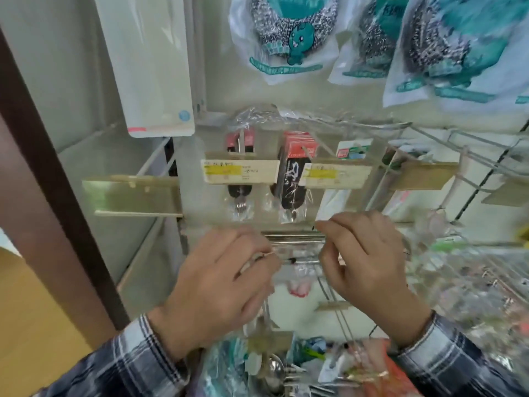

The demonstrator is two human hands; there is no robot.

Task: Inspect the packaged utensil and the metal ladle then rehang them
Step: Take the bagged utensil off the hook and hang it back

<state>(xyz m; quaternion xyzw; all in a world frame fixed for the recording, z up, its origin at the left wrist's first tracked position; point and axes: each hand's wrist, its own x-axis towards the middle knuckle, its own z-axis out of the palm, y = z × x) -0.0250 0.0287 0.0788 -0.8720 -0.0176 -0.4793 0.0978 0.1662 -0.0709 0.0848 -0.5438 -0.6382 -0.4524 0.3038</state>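
Observation:
I hold a packaged utensil (294, 238) level in front of the display rack; it is a shiny metal shaft inside clear plastic wrap. My left hand (220, 282) pinches its left end, and my right hand (369, 262) pinches the right end between thumb and fingertips. Much of the pack is hidden behind my fingers. Below my left hand a metal ladle (275, 369) hangs with its bowl down among other goods. Its thin handle runs up behind my hand, and neither hand touches it.
Similar wrapped utensils (290, 179) hang on hooks behind price tags (240, 173). Bagged scouring pads (286, 32) hang above, and a white pack (148, 67) at upper left. Wire hooks (458, 144) jut out at right. A brown post (57, 196) stands at left.

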